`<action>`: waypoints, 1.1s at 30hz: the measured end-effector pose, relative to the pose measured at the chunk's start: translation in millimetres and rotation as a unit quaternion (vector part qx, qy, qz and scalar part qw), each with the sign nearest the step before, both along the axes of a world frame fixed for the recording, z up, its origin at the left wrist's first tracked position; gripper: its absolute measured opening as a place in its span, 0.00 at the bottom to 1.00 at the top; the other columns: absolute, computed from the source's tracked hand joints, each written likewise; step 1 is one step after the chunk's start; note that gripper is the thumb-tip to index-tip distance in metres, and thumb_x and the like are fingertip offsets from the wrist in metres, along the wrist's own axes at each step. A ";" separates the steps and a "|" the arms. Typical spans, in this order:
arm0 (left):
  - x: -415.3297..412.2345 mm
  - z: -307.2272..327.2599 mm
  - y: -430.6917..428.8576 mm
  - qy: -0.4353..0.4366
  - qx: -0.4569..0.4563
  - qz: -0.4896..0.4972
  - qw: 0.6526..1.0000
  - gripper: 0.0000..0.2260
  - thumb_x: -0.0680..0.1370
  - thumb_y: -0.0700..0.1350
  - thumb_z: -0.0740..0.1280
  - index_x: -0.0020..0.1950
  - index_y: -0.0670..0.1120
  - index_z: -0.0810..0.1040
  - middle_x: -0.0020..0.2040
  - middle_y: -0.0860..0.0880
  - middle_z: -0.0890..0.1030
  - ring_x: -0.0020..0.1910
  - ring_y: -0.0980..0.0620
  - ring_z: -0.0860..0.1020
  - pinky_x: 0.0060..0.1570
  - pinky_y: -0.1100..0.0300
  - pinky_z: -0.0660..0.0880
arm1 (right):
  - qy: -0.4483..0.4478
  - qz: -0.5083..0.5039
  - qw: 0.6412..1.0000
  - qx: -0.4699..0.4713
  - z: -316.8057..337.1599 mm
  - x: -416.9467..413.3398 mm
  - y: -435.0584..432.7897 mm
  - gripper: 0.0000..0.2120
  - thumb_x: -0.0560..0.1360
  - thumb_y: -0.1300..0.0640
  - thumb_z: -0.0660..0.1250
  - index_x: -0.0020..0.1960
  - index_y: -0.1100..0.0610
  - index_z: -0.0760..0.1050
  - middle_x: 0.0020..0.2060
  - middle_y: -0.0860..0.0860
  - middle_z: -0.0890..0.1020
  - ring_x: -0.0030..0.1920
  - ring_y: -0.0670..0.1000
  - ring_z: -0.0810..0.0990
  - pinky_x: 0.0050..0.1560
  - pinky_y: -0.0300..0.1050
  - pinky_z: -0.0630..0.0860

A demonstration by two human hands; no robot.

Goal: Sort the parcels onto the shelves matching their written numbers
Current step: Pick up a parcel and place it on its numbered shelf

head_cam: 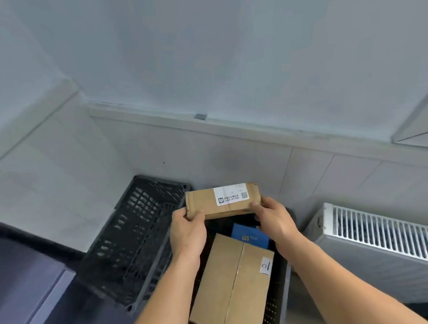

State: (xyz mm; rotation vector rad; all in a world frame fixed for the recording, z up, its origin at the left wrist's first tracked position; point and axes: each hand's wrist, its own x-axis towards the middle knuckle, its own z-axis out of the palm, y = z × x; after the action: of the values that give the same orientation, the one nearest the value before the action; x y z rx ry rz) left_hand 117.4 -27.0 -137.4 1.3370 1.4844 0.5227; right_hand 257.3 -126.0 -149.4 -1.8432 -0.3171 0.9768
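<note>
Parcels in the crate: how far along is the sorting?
Done: hard to judge, no shelves show; the black basket at the left shows nothing inside. In hand: the left hand and right hand grip a small cardboard parcel by its ends above the dark crate. Left: a large cardboard box with a handwritten tag and a blue parcel lie in that crate, and the held one awaits its shelf.

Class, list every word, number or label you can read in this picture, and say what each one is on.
"01" (or "10" if turned round): handwritten on the white sticker on the large box.
Too small to read: Chinese text and a QR code on the printed label of the held parcel.
Blurred: white print on the blue packet.
</note>
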 end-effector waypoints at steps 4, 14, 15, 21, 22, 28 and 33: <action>-26.9 44.3 -5.8 -0.047 0.026 0.037 0.998 0.11 0.81 0.49 0.66 0.62 0.51 0.72 0.52 0.54 0.78 0.47 0.59 0.75 0.41 0.62 0.69 | -0.009 0.024 0.999 0.043 39.9 -19.9 -1.9 0.15 0.83 0.51 0.61 0.70 0.48 0.72 0.54 0.42 0.80 0.60 0.49 0.78 0.62 0.52 0.76; -125.0 108.9 -24.2 -0.212 0.066 0.136 0.965 0.26 0.69 0.70 0.66 0.53 0.50 0.74 0.53 0.48 0.81 0.55 0.51 0.79 0.61 0.51 0.76 | 0.034 0.007 0.983 0.182 109.5 -93.5 -4.5 0.18 0.81 0.41 0.62 0.57 0.55 0.77 0.48 0.50 0.87 0.54 0.51 0.84 0.60 0.51 0.79; -136.9 110.9 -24.2 -0.225 0.071 0.147 0.960 0.29 0.67 0.71 0.66 0.53 0.49 0.74 0.53 0.47 0.82 0.56 0.50 0.80 0.61 0.49 0.76 | 0.037 0.010 0.981 0.192 115.9 -104.8 -4.2 0.19 0.81 0.41 0.62 0.56 0.56 0.77 0.47 0.51 0.87 0.53 0.51 0.84 0.58 0.50 0.79; -211.7 114.2 -33.8 -0.268 0.056 0.200 0.941 0.16 0.76 0.57 0.71 0.54 0.47 0.75 0.53 0.46 0.83 0.54 0.50 0.81 0.56 0.53 0.77 | 0.049 0.049 0.976 0.207 129.9 -175.8 -10.0 0.12 0.82 0.49 0.63 0.56 0.57 0.76 0.46 0.52 0.87 0.51 0.52 0.85 0.59 0.52 0.79; -223.2 113.8 -37.3 -0.270 0.055 0.206 0.939 0.13 0.78 0.54 0.70 0.54 0.46 0.75 0.53 0.46 0.83 0.54 0.50 0.82 0.54 0.55 0.76 | 0.053 0.056 0.975 0.209 130.7 -185.7 -10.5 0.11 0.82 0.50 0.63 0.57 0.57 0.76 0.46 0.52 0.87 0.51 0.52 0.85 0.58 0.51 0.79; -286.0 111.8 -54.7 -0.283 0.071 0.237 0.927 0.07 0.81 0.45 0.67 0.54 0.43 0.75 0.51 0.45 0.83 0.52 0.51 0.81 0.49 0.60 0.75 | 0.044 0.101 0.971 0.214 135.8 -243.9 -12.1 0.09 0.83 0.54 0.62 0.58 0.55 0.78 0.47 0.50 0.87 0.51 0.50 0.85 0.59 0.49 0.78; -324.3 104.0 -67.2 -0.282 0.072 0.259 0.921 0.04 0.81 0.42 0.66 0.52 0.42 0.74 0.48 0.46 0.82 0.51 0.52 0.81 0.50 0.60 0.74 | 0.019 0.123 0.970 0.208 131.6 -281.5 -13.5 0.09 0.83 0.55 0.62 0.59 0.52 0.80 0.47 0.47 0.87 0.52 0.48 0.84 0.60 0.49 0.78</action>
State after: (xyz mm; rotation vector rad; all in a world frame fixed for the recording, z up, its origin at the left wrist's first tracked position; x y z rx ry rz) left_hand -206.9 -94.2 -33.4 0.7751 1.3065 1.2644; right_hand -24.2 -139.5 -17.8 -1.4214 -0.6868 1.0221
